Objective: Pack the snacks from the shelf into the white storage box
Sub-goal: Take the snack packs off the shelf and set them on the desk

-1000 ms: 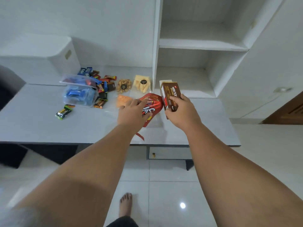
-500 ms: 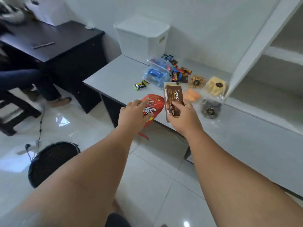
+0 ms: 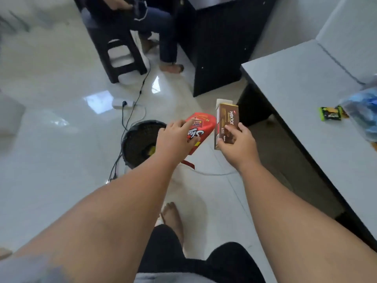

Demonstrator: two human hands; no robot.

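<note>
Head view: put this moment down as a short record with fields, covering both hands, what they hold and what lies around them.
left hand: grips the red snack bag, held in the air
right hand: grips the brown biscuit box, held in the air
floor: white tiles, black basket standing on it
table: grey, at the right, bearing a green wrapped sweet and a blue bag
white storage box: not in view

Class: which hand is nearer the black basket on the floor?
Left. The left hand, gripping the red packet, is over the black basket's edge; the right hand holds the brown box further right.
</note>
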